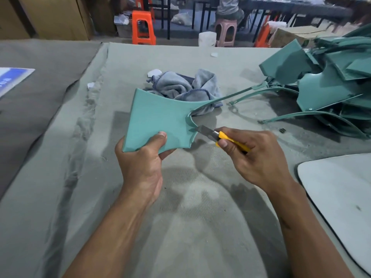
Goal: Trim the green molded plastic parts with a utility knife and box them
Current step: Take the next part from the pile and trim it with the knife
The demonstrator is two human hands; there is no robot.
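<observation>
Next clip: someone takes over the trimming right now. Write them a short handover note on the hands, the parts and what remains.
Left hand grips the green part by its near corner, held above the table.
Right hand holds the knife, blade at the part's curved right edge.
A thin strip is peeling off that edge; the trim is under way, not finished.
Pile of green parts lies at the far right; whether they are trimmed cannot be told. No packing box for them can be made out.
Left: finish this edge, then the boxing.
</observation>
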